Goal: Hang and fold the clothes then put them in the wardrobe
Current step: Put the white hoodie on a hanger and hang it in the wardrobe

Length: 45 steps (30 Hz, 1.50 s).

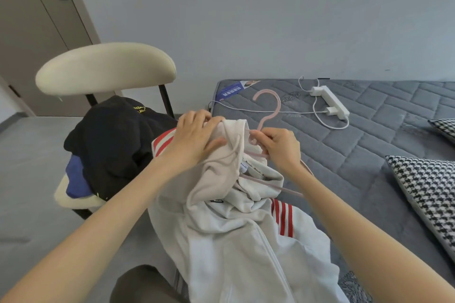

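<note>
1 white hoodie (236, 241) with red stripes lies bunched in front of the person, at the near edge of the grey mattress (369, 135). The left hand (194, 138) grips the hoodie's neck fabric, fingers curled over its edge. The right hand (280, 147) pinches the pink hanger (273, 106) just below its hook, the hanger's arms partly inside the neck opening. To the left, a chair (105, 69) bears a pile of dark clothes (110, 142). A white power strip (330, 102) and 2 houndstooth pillows (428, 192) lie on the mattress.
</note>
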Motion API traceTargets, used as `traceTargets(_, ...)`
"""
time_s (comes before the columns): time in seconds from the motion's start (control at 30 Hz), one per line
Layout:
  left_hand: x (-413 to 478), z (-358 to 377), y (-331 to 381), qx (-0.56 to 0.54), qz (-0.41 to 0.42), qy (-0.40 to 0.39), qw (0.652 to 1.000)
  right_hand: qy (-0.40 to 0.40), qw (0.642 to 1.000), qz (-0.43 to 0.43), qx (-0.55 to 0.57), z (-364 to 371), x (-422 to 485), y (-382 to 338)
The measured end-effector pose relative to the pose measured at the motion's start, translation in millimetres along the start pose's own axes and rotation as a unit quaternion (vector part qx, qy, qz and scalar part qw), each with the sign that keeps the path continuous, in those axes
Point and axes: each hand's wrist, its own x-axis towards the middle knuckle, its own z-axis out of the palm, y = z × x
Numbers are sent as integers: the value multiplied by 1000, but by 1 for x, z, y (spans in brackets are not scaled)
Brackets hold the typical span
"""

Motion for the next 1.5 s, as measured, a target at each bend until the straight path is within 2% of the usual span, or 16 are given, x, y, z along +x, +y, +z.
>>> traceTargets(0.13, 9, -10, 3, -58, -6, -6, 998, 51, 996, -60, -45, -14, 5, -10)
traceTargets(0.23, 6, -16, -4, -126, -73, 23, 989, 144, 982, -113, -45, -15, 6, -17)
traceTargets(0.3, 4, -23, -16, -158, -125, 47, 978, 230, 965, -111, -56, -14, 0, -21)
traceTargets(0.37, -1, -35, -31, -182, -155, 79, 968, 239, 963, -111, -48, -12, -12, -17)
traceTargets(0.43, -7, -48, -43, -197, -159, 92, 963, 150, 987, -51, -20, -3, -27, -7)
traceTargets(0.5, -13, -59, -49, -210, -163, 92, 960, 43, 996, 68, -24, 11, -40, 7)
traceTargets(0.6, -19, -72, -52, -249, -163, 103, 949, -112, 967, 226, -28, 40, -57, 23)
traceTargets(0.7, -30, -85, -51, -292, -161, 119, 935, -190, 921, 322, 110, 66, -59, 19)
traceTargets(0.77, -37, -96, -52, -305, -158, 126, 931, -201, 912, 325, 146, 76, -50, 6)
traceTargets(0.83, -44, -107, -52, -307, -153, 128, 930, -214, 918, 307, 130, 82, -39, -11)
traceTargets(1.0, -65, -132, -61, -294, -153, 144, 932, -357, 871, 338, 28, 99, -26, -38)
traceTargets(1.07, -75, -140, -68, -289, -161, 145, 933, -387, 871, 302, -11, 107, -29, -42)
traceTargets(1.13, -84, -148, -76, -285, -167, 145, 933, -358, 891, 278, -3, 114, -33, -47)
traceTargets(1.27, -111, -168, -96, -257, -194, 168, 932, -222, 926, 263, 154, 115, -22, -70)
traceTargets(1.33, -129, -184, -109, -237, -222, 180, 928, -170, 939, 237, 181, 107, -3, -93)
traceTargets(1.5, -168, -234, -131, -170, -279, 216, 920, -109, 945, 133, 280, 99, 39, -181)
